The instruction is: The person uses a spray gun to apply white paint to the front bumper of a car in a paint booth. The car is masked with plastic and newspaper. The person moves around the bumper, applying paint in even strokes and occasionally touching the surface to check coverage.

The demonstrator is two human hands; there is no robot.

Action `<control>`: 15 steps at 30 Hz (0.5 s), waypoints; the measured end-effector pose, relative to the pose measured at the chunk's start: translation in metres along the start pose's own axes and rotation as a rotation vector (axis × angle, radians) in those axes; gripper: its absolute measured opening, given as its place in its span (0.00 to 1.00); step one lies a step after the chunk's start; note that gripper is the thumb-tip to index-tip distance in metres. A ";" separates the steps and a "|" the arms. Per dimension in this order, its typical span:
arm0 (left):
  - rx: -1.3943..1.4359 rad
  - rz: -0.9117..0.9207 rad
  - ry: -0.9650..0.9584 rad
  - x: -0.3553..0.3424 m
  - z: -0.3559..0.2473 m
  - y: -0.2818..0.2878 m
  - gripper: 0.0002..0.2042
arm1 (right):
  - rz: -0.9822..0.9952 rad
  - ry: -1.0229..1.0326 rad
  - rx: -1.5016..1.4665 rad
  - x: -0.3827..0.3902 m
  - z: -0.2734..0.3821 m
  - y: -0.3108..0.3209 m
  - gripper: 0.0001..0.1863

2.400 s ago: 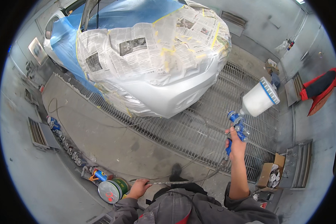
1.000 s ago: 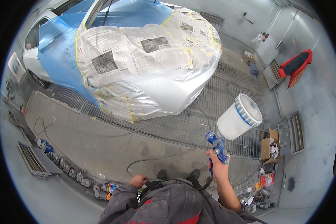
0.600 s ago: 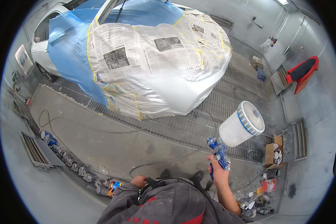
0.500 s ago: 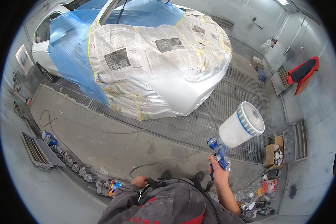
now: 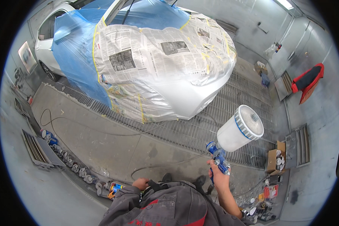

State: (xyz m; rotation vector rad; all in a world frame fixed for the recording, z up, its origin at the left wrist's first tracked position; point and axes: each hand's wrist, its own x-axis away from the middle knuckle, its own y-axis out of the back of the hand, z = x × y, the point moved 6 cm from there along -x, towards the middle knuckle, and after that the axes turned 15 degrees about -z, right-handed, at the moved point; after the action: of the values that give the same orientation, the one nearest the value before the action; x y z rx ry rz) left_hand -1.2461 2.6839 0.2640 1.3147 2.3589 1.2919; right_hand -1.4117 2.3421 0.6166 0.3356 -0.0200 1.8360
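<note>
My right hand (image 5: 219, 176) is wrapped round the grip of a blue paint spray gun (image 5: 219, 157). A large white paint cup (image 5: 237, 130) with a ribbed lid sits on top of the gun, tilted to the right. Ahead of the gun stands a white car with its front bumper (image 5: 192, 98) bare and its upper front covered in newspaper (image 5: 143, 49) and yellow tape. Blue plastic film (image 5: 73, 56) drapes its side. Close to my waist, my left hand (image 5: 141, 184) is closed beside the dark jacket, its fingers mostly hidden; what it holds, if anything, I cannot make out.
A thin hose (image 5: 165, 165) snakes over the floor, near my feet. Metal grating (image 5: 248, 113) runs under and around the car. Used paint cups (image 5: 75, 167) line the left wall; a cardboard box (image 5: 272, 160) stands at right. A red garment (image 5: 309, 81) hangs on the right wall.
The spray gun and my right hand have shifted slightly left and down in the picture. The car and room have drifted a little right with the view. My left hand stays at my waist.
</note>
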 end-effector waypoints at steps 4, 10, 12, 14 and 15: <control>0.005 0.003 -0.007 -0.002 0.001 0.000 0.14 | 0.007 0.001 -0.007 0.000 -0.001 0.001 0.09; 0.022 -0.016 -0.024 -0.004 0.006 -0.003 0.13 | 0.008 0.010 -0.014 -0.002 -0.003 0.001 0.09; 0.043 -0.007 -0.008 -0.006 -0.002 0.001 0.15 | 0.001 0.012 -0.014 -0.002 -0.004 0.002 0.09; 0.044 0.004 -0.006 -0.006 -0.002 0.003 0.15 | -0.001 0.010 -0.011 -0.002 -0.002 0.003 0.09; 0.044 0.010 -0.006 -0.006 -0.002 0.003 0.15 | -0.002 0.008 -0.013 -0.002 -0.002 0.003 0.09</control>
State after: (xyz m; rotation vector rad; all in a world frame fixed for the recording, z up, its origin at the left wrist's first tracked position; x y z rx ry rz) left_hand -1.2414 2.6790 0.2663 1.3426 2.3931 1.2441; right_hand -1.4145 2.3397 0.6149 0.3191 -0.0264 1.8348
